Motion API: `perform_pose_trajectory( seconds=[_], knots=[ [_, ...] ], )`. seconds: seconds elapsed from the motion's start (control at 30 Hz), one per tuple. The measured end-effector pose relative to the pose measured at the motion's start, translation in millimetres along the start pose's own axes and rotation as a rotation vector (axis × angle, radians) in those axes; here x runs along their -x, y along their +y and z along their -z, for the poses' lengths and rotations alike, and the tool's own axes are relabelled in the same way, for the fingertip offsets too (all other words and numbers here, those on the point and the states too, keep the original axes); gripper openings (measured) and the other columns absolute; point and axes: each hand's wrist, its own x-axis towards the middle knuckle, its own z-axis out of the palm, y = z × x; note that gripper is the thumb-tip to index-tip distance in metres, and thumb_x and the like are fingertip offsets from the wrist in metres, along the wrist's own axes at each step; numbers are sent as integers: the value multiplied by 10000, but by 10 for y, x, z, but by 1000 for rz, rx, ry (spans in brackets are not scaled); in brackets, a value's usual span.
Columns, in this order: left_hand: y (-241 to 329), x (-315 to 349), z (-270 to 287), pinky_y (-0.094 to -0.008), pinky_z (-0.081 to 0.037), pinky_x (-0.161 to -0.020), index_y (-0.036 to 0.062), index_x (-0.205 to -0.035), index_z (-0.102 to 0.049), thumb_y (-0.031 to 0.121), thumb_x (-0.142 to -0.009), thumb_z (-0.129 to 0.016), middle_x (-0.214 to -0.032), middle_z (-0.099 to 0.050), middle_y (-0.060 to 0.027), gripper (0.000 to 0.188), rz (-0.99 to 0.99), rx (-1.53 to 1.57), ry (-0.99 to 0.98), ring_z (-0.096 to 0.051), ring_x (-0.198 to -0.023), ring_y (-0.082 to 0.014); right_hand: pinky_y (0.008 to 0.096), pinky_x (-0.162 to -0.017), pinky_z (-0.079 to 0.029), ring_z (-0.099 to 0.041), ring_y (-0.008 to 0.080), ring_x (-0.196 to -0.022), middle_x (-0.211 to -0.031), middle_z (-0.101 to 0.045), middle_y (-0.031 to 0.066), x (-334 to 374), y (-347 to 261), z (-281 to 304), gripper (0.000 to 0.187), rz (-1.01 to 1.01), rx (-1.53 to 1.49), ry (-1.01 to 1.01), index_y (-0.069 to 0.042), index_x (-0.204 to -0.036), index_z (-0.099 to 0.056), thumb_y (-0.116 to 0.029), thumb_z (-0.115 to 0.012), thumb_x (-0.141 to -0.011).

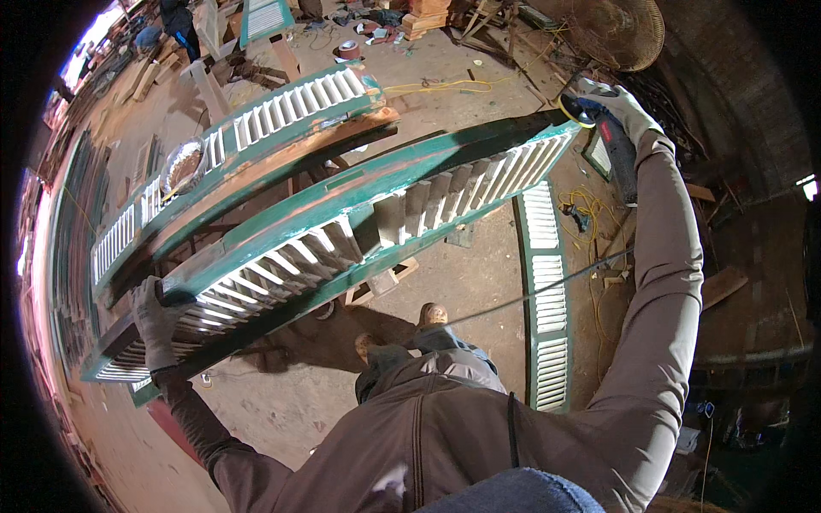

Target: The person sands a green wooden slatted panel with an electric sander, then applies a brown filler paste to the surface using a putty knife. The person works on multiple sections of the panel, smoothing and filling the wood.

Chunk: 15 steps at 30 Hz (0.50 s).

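Observation:
A long louvered shutter [256, 235], green-framed with pale worn slats, stretches from lower left to upper right in front of me. My left hand [156, 318], in a pale glove, is closed around the edge of its frame near the left end. My right hand [629, 109], gloved too, is wrapped round an angle grinder [616, 158] with a dark body and a yellow-edged disc. The disc is at the shutter's far right end; whether it touches the wood I cannot tell. Bare wood shows in patches along the green frame.
Behind it lies another green shutter [291, 111], with a foil-like bundle [182, 167] on it. A third shutter [547, 295] lies on the floor at right, beside a yellow cord [590, 205]. A round fan [617, 34] stands at upper right. A dark cable crosses near my feet.

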Motion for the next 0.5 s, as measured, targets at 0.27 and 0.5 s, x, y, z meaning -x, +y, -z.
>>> perform_pose_trajectory(
  seconds=[0.27,0.5],
  knots=[
    [-38,-42,-84,-491,-487,-886,82,-1002,-590,349,-522,-949,-966,-626,-127,657,-20,-10,39,-602,-992,-383,273,-644,-556,-684,113,-765,-1065,-735,44,-229,155,-74,346,9,194,-6,-112,-1121,-759,-317,-833,-851],
    [-7,20,-35,-491,-496,-882,66,-1068,-608,333,-545,-940,-1009,-637,-143,675,-97,14,100,-612,-1032,-392,264,-503,-459,-561,113,-505,-790,-680,4,-55,-13,-179,355,-111,59,9,-174,-1054,-708,-401,-842,-816]
  ],
)
